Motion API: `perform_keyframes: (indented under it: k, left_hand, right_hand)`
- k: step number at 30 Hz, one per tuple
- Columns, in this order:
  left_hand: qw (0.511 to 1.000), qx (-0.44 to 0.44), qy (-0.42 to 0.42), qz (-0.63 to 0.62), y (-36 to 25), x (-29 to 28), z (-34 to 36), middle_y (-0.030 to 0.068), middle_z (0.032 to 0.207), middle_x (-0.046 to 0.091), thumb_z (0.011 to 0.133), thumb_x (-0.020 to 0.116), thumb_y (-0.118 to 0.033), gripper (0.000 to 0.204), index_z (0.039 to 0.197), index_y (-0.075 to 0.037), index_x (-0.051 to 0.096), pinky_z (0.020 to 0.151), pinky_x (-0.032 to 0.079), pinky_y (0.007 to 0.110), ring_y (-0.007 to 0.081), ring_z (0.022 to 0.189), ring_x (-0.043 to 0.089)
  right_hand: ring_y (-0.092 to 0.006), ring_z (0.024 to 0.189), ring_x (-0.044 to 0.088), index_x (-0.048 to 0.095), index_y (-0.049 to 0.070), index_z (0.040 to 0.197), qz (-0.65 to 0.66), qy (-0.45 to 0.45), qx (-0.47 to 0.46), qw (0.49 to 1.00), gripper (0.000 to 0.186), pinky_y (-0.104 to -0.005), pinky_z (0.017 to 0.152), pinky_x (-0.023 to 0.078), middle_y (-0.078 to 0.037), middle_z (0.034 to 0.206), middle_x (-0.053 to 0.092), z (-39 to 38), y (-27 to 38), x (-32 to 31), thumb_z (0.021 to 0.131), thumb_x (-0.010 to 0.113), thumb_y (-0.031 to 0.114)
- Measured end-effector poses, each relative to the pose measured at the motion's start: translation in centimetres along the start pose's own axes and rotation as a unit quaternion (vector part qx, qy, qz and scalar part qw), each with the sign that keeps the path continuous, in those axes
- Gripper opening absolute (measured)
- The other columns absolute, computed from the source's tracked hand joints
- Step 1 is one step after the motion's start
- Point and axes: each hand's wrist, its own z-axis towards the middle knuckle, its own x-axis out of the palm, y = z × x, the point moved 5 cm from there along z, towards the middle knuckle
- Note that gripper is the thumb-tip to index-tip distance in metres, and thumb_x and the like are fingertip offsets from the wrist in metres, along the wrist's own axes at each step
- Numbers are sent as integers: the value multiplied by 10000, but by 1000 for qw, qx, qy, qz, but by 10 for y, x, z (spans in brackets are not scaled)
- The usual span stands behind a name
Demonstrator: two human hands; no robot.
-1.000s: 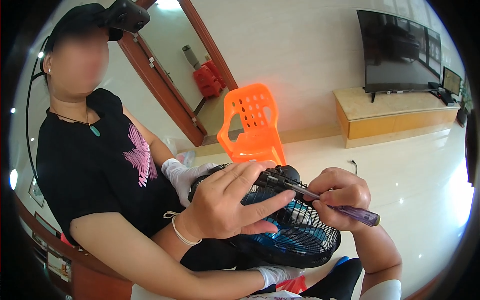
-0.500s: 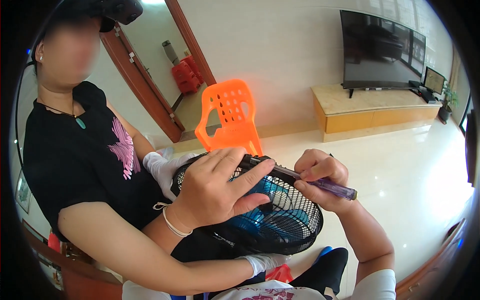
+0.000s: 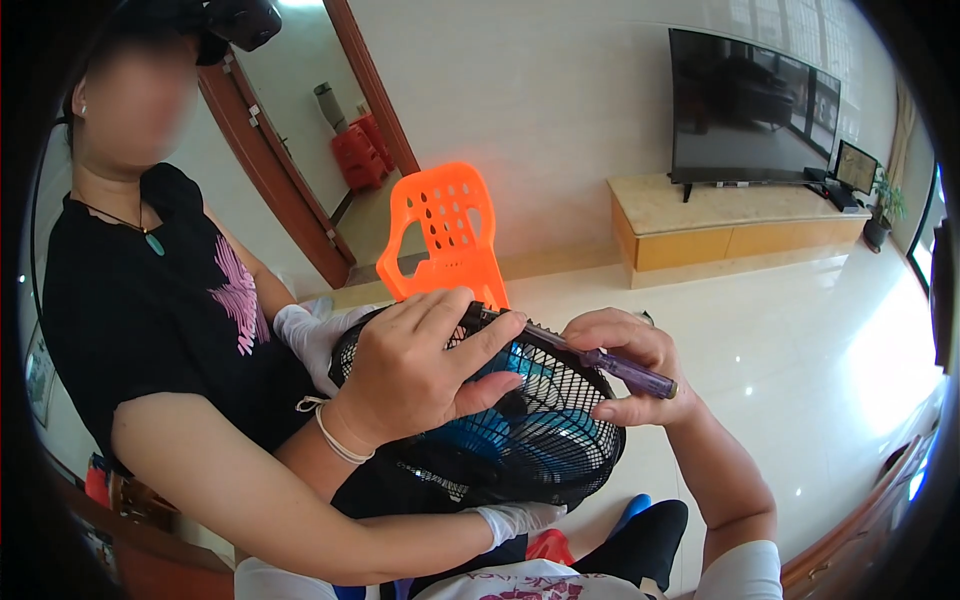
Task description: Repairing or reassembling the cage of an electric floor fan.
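Observation:
A fan head with a black wire guard (image 3: 575, 455) and blue blades (image 3: 470, 435) is tilted in front of me. My right hand (image 3: 645, 365) holds a screwdriver (image 3: 630, 372) by its translucent purple handle, thumb apart below it. The shaft lies along the guard's upper rim toward a dark clip. My left hand (image 3: 395, 375), a pale band at its wrist, has its fingers bent over the rim near the shaft's far end, thumb sticking out. Its fingertips partly hide the screwdriver's tip. A co-worker's gloved hands (image 3: 310, 340) steady the fan at its left side and bottom.
The co-worker (image 3: 130, 300) stands close at left, one forearm (image 3: 260, 490) crossing below my left wrist. Beyond the fan stands an orange plastic chair (image 3: 445, 225). A television (image 3: 755, 105) rests on a low cabinet (image 3: 730, 225) at the far right.
My right thumb has moved off the screwdriver handle and spread downward, the fingers shifting along it. My left hand stays on the rim. The whole view has shifted slightly.

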Motion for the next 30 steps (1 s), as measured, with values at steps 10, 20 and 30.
perform_keyframes:
  k: [10,20,30]
  left_hand:
    - [998,-25,58,-12,1,1,-1,144,975,593,804,680,-412,425,1127,-136,672,706,500,378,319,843,624]
    - [999,1,48,-2,3,8,-1,188,1002,600,869,597,-490,447,1139,-145,685,711,525,374,331,833,638]
    - [997,16,49,-55,-1,1,-12,258,1072,590,872,616,-468,362,1037,-147,601,728,539,414,396,886,646]
  right_hand:
    - [-230,921,640,617,-16,978,48,-177,2,983,213,-332,828,502,-171,1014,649,-31,1,-1,789,714,-32]
    - [-216,626,561,620,21,954,-488,-107,-186,846,322,-331,541,417,-87,825,619,-12,46,-4,655,735,52]
    - [-194,580,485,590,37,914,-541,-27,-191,818,296,-314,497,378,-57,746,524,-18,53,4,639,681,98]
